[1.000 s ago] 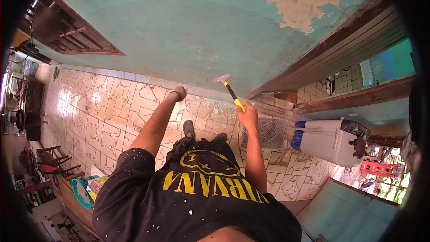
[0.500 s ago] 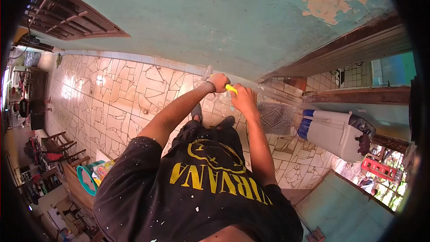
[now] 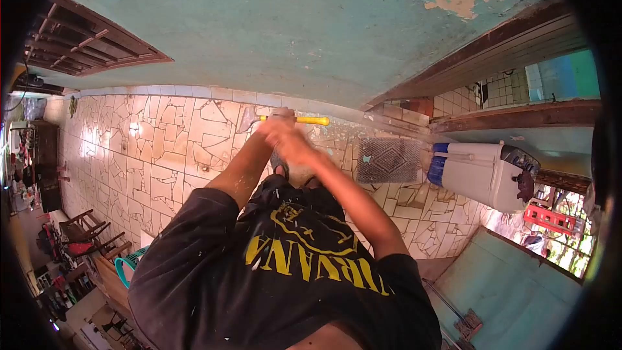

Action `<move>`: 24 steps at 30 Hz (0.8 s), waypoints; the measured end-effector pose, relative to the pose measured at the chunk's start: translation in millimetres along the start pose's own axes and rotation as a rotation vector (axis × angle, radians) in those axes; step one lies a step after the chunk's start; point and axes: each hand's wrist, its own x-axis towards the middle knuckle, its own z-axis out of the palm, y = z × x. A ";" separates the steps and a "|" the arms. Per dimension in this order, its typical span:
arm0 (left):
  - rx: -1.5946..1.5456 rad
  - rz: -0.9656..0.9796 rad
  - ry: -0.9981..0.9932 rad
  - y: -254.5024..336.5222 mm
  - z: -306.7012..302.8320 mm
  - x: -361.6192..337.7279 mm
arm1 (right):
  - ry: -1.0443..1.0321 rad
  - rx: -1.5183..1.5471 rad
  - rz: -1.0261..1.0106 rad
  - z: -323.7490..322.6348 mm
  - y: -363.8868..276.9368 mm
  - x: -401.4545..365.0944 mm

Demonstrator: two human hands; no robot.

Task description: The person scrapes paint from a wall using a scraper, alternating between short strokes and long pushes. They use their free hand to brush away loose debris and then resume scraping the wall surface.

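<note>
Scraper (image 3: 313,120) gripped in left hand (image 3: 284,115); right hand (image 3: 285,140) blurred, cannot tell its grip; teal basket (image 3: 119,269), contents hidden.

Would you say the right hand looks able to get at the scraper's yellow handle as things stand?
Probably yes: the left hand holds the scraper, but the end of its yellow handle juts out uncovered, and the right hand, though blurred, is close by with nothing visible in between.

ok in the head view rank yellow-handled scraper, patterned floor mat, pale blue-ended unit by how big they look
1. Pale blue-ended unit
2. Patterned floor mat
3. Yellow-handled scraper, long but thin, partly covered
</note>
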 end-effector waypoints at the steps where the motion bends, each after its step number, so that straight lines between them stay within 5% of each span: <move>1: 0.015 0.004 -0.010 3.2 -0.5 -0.7 | -0.148 -0.371 0.313 -36.1 -8.6 1.7; 4: 0.027 0.025 -0.060 -1.4 -7.4 -4.9 | 0.022 -0.405 0.111 -47.6 -30.6 37.7; 5: 0.022 0.030 -0.085 -0.7 -14.3 -11.3 | 0.103 -0.060 0.108 -51.0 -129.5 62.3; 6: 0.017 0.041 -0.101 -0.1 -21.1 -14.4 | 0.146 0.132 -0.203 -34.4 -183.7 69.6; 11: 0.009 0.052 0.009 8.6 -43.1 -15.3 | -0.212 0.267 -0.589 6.3 -168.8 41.9; 12: 0.032 0.048 0.067 11.8 -46.6 -19.6 | -0.128 -0.026 -0.501 -6.1 -108.7 32.5; 14: 0.095 0.094 0.094 29.4 -46.5 -21.0 | -0.175 -0.249 0.009 -49.6 7.4 1.6; 15: 0.152 0.141 0.042 38.4 -40.8 -31.6 | -0.273 -0.601 0.399 -58.8 95.4 -42.4; 18: 0.250 0.226 -0.081 17.0 -21.4 2.6 | -0.209 -0.617 0.378 -102.4 10.9 -3.5; 21: 0.258 0.153 -0.095 33.2 -40.0 -22.8 | 0.133 -0.117 -0.226 -54.9 -121.5 43.6; 23: 0.263 0.115 -0.105 52.9 -55.5 -43.6 | -0.197 0.231 -0.476 -22.1 -184.4 36.9; 24: 0.283 0.127 -0.028 57.8 -59.0 -50.0 | -0.178 0.129 -0.452 -22.6 -170.7 33.1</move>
